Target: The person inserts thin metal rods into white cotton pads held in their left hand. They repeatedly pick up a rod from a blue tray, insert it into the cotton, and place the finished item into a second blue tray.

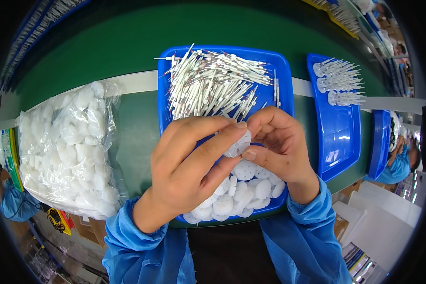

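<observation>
Above a blue tray (pixel 284 94), my left hand (pixel 187 163) and my right hand (pixel 281 144) come together on one round, white translucent plastic cap (pixel 239 146). The left fingertips press on its upper side, while the right thumb touches its lower edge. Both hands are closed around it; fingers hide part of the cap. Behind them in the tray lies a loose heap of thin white sticks with dark thin ends (pixel 213 80). Nearer to me, under my hands, is a pile of similar white caps (pixel 241 196).
On the left lies a clear plastic bag full of white caps (pixel 71 146). To the right, a second blue tray (pixel 338 137) bears several white caps fitted with sticks (pixel 338 80). Another blue tray (pixel 377 142) stands farther right, near a co-worker in blue (pixel 396 168).
</observation>
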Demonstrator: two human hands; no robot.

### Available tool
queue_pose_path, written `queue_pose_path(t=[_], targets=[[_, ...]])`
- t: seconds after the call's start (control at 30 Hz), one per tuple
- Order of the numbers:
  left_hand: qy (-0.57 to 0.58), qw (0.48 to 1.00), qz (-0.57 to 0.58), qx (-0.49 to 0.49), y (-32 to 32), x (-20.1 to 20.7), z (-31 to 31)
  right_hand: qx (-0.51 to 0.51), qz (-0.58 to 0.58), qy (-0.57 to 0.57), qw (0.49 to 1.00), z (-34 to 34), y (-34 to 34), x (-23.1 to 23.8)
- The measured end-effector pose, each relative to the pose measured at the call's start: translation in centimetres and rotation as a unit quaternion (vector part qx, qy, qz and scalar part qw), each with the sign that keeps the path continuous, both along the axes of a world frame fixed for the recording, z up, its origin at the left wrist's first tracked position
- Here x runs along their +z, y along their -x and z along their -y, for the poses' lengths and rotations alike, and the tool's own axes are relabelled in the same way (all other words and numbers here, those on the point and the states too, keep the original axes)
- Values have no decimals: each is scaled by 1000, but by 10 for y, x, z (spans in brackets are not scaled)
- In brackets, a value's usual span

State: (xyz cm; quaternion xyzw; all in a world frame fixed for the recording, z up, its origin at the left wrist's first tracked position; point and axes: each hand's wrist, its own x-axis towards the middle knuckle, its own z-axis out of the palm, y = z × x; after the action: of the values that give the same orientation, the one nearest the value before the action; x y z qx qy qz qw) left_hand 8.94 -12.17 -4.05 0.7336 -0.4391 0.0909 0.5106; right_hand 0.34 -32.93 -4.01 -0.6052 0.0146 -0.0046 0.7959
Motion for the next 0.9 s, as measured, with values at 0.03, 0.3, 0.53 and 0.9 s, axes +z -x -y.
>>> queue_pose_path(t=[0.03, 0.3, 0.53, 0.9], targets=[[1, 1000, 2, 1, 0, -1, 0, 2, 5, 1, 1000, 0, -1, 1], [-21, 1000, 6, -14, 2, -3, -4, 14, -38, 54, 998, 9, 3, 4], [-109, 993, -29, 35, 13, -5, -24, 33, 208, 533, 820, 15, -9, -8], [-235, 970, 30, 48, 9, -9, -23, 41, 182, 568, 802, 11, -12, -6]])
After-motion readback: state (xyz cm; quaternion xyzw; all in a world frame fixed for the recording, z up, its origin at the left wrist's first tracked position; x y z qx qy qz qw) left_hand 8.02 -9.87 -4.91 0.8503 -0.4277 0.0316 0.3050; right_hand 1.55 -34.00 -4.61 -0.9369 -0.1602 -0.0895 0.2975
